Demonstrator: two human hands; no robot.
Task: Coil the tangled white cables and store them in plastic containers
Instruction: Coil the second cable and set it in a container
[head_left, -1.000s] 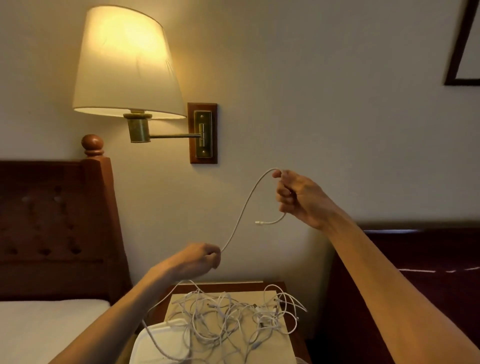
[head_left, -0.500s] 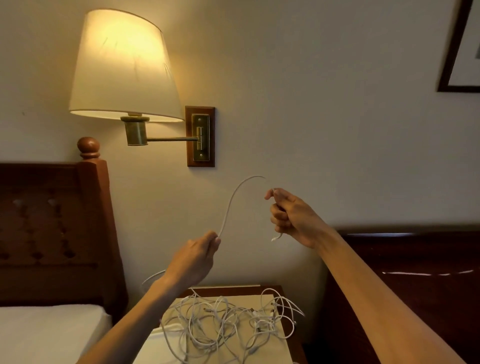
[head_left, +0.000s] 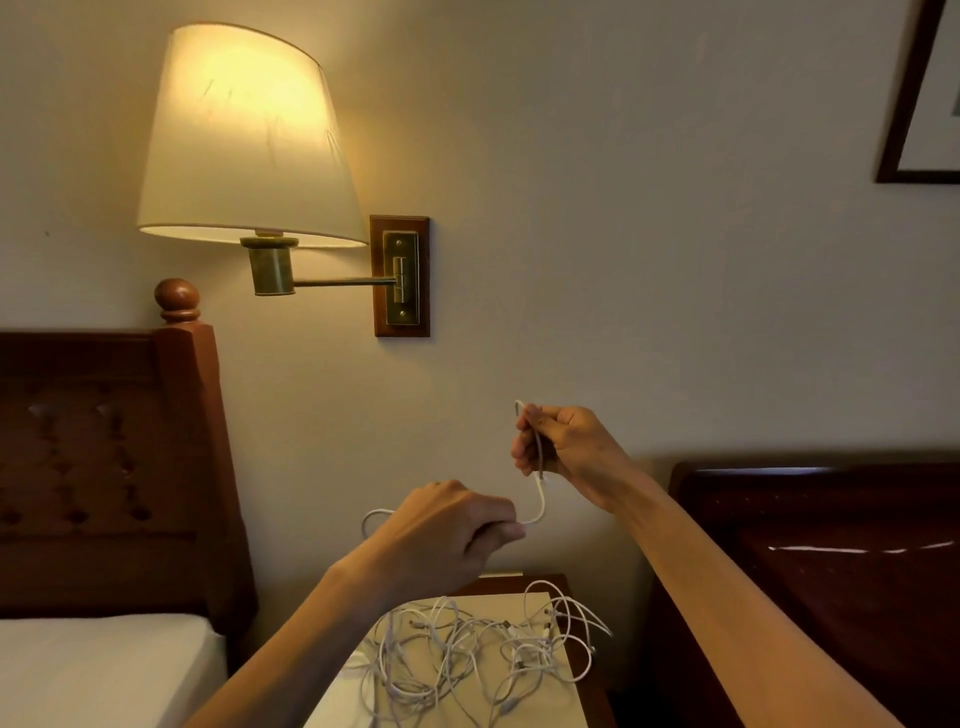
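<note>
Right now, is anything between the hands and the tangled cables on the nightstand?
Nothing visible. The left hand and right hand grip one white cable in open air above the tangled cables; only that cable hangs between them. No container is identifiable.

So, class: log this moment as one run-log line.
phase: coiling | left hand: pinches white cable | right hand: holds gathered loop | tangled cables: on nightstand

I have brought my hands closer together: my left hand (head_left: 457, 525) has risen and my right hand (head_left: 558, 447) has dropped. The cable (head_left: 540, 506) between them, a long arc before, is now a short curl.
</note>
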